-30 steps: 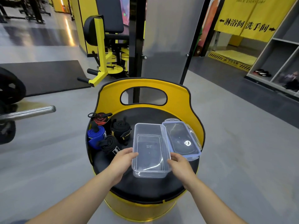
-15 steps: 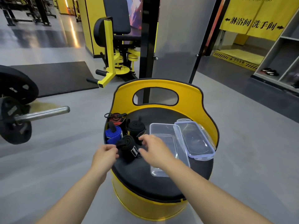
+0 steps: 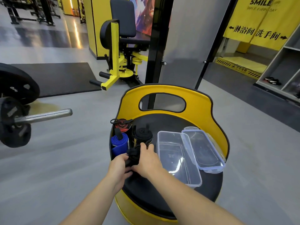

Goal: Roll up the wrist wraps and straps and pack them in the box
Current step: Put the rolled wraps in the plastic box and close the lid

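Wrist wraps sat bunched at the left edge of the round black seat pad point(image 3: 162, 200) of a yellow barrel-shaped stool point(image 3: 203, 111). We had both hands on the nearest one, a black rolled fabric wrap point(image 3: 133, 155): our left hand point(image 3: 118, 168) gripped it from the left with fingers curled round, and our right hand point(image 3: 148, 161) gripped it from the right, thumb low and fingers over the top. Whether it was lifted clear of the pad, we could not tell.

Just behind it stood a second black rolled wrap with yellow lettering point(image 3: 142, 135), on end. To its left lay a blue rolled wrap with a black tab point(image 3: 120, 143). Behind that was a red-and-black rolled wrap with a black cord loop point(image 3: 121, 125), against the stool's rim.

To the right of our hands sat the clear rectangular plastic box point(image 3: 178, 156), open and with nothing inside, on the pad. Its clear lid with bluish clip edges point(image 3: 204, 150) lay just beside it on the right, the near end overlapping the pad's edge.

Off to the left on the grey floor were a steel barbell point(image 3: 43, 116) with black plates and a black rubber mat point(image 3: 56, 77). A yellow-and-black gym machine point(image 3: 120, 46) stood behind the stool.
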The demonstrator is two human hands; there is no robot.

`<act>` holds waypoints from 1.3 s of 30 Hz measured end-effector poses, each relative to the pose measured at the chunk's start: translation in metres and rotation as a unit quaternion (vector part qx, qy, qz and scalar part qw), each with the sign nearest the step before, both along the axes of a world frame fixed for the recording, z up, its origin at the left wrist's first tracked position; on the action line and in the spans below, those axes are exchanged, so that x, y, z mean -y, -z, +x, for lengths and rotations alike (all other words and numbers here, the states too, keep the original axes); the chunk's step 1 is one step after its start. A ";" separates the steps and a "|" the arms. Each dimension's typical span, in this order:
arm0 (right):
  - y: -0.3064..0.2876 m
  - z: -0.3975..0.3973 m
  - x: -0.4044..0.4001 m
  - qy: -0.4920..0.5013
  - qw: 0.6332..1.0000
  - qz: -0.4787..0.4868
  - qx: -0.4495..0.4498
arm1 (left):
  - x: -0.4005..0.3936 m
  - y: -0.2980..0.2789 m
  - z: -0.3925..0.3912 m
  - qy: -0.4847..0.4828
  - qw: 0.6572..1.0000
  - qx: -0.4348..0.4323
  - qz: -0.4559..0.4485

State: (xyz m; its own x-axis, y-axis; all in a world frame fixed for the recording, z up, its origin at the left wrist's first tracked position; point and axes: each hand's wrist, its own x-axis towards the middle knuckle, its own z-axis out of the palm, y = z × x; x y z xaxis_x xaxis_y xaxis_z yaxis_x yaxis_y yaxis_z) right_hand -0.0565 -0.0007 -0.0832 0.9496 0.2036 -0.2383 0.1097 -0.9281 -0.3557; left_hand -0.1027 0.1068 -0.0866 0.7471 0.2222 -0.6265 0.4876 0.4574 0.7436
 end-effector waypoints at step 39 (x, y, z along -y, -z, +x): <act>-0.001 -0.018 0.219 -0.141 0.983 -0.069 0.099 | 0.120 0.030 0.012 0.469 0.570 0.280 0.614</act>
